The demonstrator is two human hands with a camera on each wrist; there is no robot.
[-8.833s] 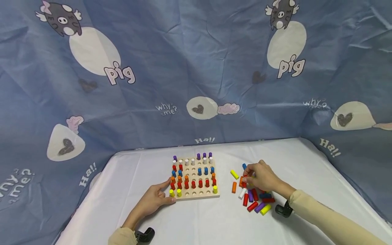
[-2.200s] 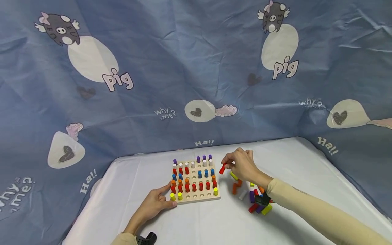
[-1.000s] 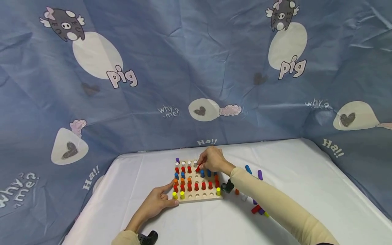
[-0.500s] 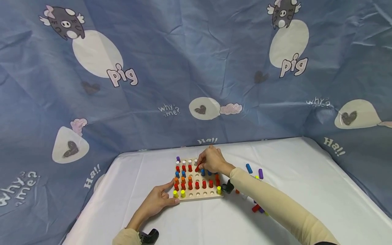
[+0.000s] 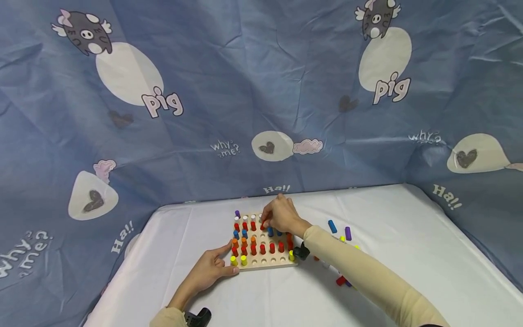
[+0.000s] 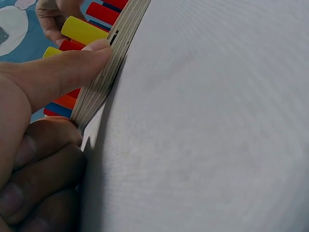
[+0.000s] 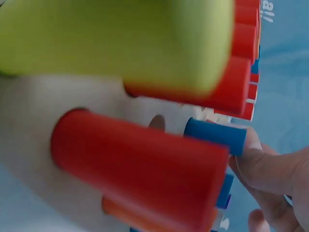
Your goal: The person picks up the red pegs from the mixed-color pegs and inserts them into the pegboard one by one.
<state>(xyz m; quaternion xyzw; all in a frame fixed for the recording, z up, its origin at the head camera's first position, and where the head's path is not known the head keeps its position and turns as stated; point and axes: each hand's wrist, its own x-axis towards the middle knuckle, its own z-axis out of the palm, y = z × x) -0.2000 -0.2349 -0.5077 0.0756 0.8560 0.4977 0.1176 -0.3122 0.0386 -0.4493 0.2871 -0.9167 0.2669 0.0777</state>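
Observation:
A wooden pegboard stands on the white table, with rows of coloured pegs upright in it. My left hand grips its near left corner, the thumb on the front edge beside a yellow peg. Over the board's far middle, my right hand pinches a red peg at the row holding three red pegs. Whether it sits in its hole is hidden. In the right wrist view, a blue peg partly covers the right fingertips. That hand also hides the board's far right pegs.
Loose pegs lie right of the board, among them a blue one, a purple one and a red one. My right sleeve covers part of that pile. A blue patterned curtain hangs behind the table.
My right hand went from the loose pile to the board with a red peg, which stands less tilted than half a second ago. A third red peg joined that row earlier. The left hand stayed.

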